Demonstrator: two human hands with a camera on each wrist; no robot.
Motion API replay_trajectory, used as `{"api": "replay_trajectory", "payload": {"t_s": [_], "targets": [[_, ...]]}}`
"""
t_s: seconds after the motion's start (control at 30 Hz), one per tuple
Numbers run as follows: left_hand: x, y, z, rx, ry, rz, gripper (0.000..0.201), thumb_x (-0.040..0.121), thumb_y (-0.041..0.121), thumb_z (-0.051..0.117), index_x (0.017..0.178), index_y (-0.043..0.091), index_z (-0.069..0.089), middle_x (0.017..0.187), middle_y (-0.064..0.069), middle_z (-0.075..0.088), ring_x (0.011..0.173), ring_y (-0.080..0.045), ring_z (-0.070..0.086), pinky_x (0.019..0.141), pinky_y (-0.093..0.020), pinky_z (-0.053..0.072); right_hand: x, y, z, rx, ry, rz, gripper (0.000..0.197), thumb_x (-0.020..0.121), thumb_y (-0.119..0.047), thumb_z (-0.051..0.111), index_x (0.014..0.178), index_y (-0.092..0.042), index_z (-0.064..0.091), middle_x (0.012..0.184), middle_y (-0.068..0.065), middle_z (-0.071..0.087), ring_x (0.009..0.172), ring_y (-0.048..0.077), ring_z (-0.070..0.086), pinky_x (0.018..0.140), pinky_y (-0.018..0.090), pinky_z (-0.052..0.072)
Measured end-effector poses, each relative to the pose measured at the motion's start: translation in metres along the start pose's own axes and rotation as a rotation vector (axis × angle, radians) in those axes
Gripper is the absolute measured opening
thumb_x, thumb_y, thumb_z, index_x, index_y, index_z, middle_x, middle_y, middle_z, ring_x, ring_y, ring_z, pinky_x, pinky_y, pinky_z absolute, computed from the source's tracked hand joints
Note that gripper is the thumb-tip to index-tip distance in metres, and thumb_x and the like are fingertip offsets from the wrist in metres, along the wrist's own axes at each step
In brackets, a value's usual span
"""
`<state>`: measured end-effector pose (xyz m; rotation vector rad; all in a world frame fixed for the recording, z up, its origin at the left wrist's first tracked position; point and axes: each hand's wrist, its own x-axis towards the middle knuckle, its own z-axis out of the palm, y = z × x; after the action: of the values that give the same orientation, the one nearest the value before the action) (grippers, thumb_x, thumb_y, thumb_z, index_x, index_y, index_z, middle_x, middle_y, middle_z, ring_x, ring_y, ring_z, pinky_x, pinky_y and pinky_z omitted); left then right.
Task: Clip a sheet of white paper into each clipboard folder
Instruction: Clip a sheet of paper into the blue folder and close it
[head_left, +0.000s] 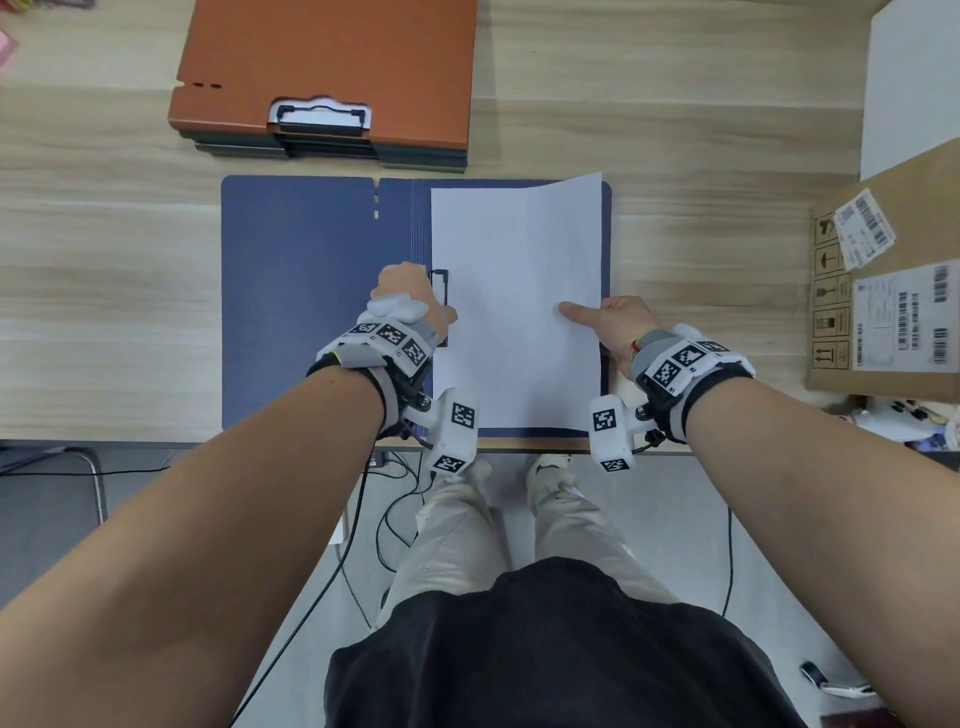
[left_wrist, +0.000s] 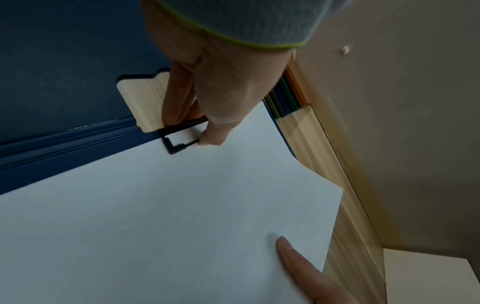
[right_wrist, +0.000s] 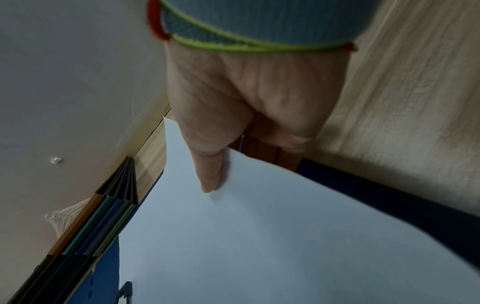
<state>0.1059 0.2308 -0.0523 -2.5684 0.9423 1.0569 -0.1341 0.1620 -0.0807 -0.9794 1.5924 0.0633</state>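
Observation:
A blue clipboard folder (head_left: 311, 291) lies open on the wooden table. A white sheet of paper (head_left: 514, 312) rests on its right half, with the far right corner slightly raised. My left hand (head_left: 410, 301) grips the black wire clip (head_left: 440, 280) at the sheet's left edge; in the left wrist view the fingers and thumb (left_wrist: 213, 133) curl round the clip (left_wrist: 179, 139). My right hand (head_left: 608, 325) pinches the sheet's right edge, thumb (right_wrist: 210, 176) on top of the paper (right_wrist: 259, 236) and fingers underneath.
A stack of closed folders, orange one (head_left: 327, 67) on top, sits just beyond the blue folder. A cardboard box (head_left: 893, 291) with labels stands at the right. The table's near edge (head_left: 519, 444) runs just below the folder.

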Motion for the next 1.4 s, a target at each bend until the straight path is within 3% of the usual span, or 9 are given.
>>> {"api": "replay_trajectory", "payload": {"t_s": [0.23,0.37,0.43,0.6,0.9,1.0,1.1,1.23,1.4], "targets": [[0.005,0.007,0.004,-0.022,0.029,-0.081,0.038,0.082,0.025,0.075,0.066,0.016,0.042,0.066,0.001,0.038,0.064,-0.012,0.047,0.050,-0.023,0.032,-0.007,-0.009,-0.005,-0.136,0.016,-0.006,0.045,0.071,-0.044,0.083,0.074,-0.014,0.049,0.083,0.007,0.052,0.074,0.020,0.051,0.069,0.030,0.047],[0.004,0.009,0.003,-0.042,0.025,-0.091,0.040,0.085,0.024,0.072,0.064,0.015,0.039,0.064,0.002,0.037,0.058,-0.011,0.042,0.046,-0.023,0.026,-0.008,-0.007,-0.017,-0.194,0.017,0.021,0.046,0.070,-0.037,0.086,0.096,-0.004,0.068,0.087,0.009,0.070,0.077,0.025,0.068,0.082,0.041,0.060],[0.004,0.008,0.004,-0.016,0.039,-0.094,0.035,0.086,0.022,0.071,0.066,0.015,0.043,0.065,0.002,0.036,0.054,-0.011,0.037,0.045,-0.024,0.025,-0.013,-0.004,-0.025,-0.182,0.003,0.050,0.035,0.072,-0.030,0.087,0.093,-0.011,0.065,0.083,0.006,0.070,0.067,0.021,0.067,0.069,0.033,0.061],[-0.001,0.009,0.002,0.055,0.012,-0.049,0.022,0.081,0.026,0.073,0.091,0.017,0.056,0.080,0.000,0.048,0.086,-0.018,0.061,0.057,-0.024,0.038,-0.022,0.005,-0.036,-0.185,-0.017,0.025,0.025,0.071,-0.018,0.088,0.085,-0.009,0.069,0.081,0.010,0.074,0.054,0.013,0.068,0.046,0.017,0.050],[-0.005,0.008,0.000,0.049,0.023,-0.059,0.034,0.083,0.023,0.071,0.067,0.014,0.043,0.066,0.000,0.038,0.057,-0.012,0.043,0.043,-0.024,0.023,-0.033,0.017,-0.044,-0.554,-0.010,-0.006,0.029,0.062,-0.025,0.092,0.074,-0.015,0.068,0.065,0.000,0.071,0.054,0.014,0.064,0.052,0.023,0.052],[-0.011,0.002,-0.012,0.068,-0.030,0.016,0.036,0.085,0.044,0.068,0.084,0.011,0.053,0.069,0.000,0.043,0.062,-0.016,0.049,0.048,-0.027,0.037,-0.044,0.011,-0.041,-0.709,-0.042,0.035,0.030,0.060,-0.028,0.091,0.075,-0.016,0.068,0.076,0.002,0.073,0.066,0.019,0.067,0.066,0.033,0.060],[-0.009,-0.014,-0.027,-0.018,0.003,-0.061,0.072,0.068,0.065,0.074,0.107,0.008,0.055,0.092,-0.005,0.058,0.088,-0.027,0.062,0.071,-0.036,0.053,-0.049,-0.020,-0.031,-0.819,-0.003,-0.026,0.028,0.068,-0.031,0.086,0.077,-0.017,0.063,0.085,0.005,0.071,0.069,0.020,0.060,0.064,0.030,0.052],[-0.012,-0.062,-0.053,-0.130,0.183,-0.184,0.095,0.067,0.057,0.079,0.137,0.009,0.035,0.140,-0.017,0.040,0.124,-0.037,0.046,0.096,-0.048,0.042,-0.056,-0.074,0.006,-0.771,0.001,-0.252,0.029,0.080,-0.036,0.075,0.100,-0.021,0.063,0.107,0.000,0.067,0.095,0.020,0.062,0.074,0.028,0.046],[-0.015,-0.139,-0.057,-0.085,0.016,-0.386,0.128,0.065,0.073,0.073,0.153,0.006,0.009,0.151,-0.019,0.029,0.137,-0.037,0.035,0.107,-0.052,0.038,-0.062,-0.096,0.073,-0.866,-0.112,-0.336,0.059,0.089,-0.040,0.064,0.142,-0.021,0.046,0.140,0.003,0.052,0.124,0.026,0.052,0.091,0.032,0.043]]}}
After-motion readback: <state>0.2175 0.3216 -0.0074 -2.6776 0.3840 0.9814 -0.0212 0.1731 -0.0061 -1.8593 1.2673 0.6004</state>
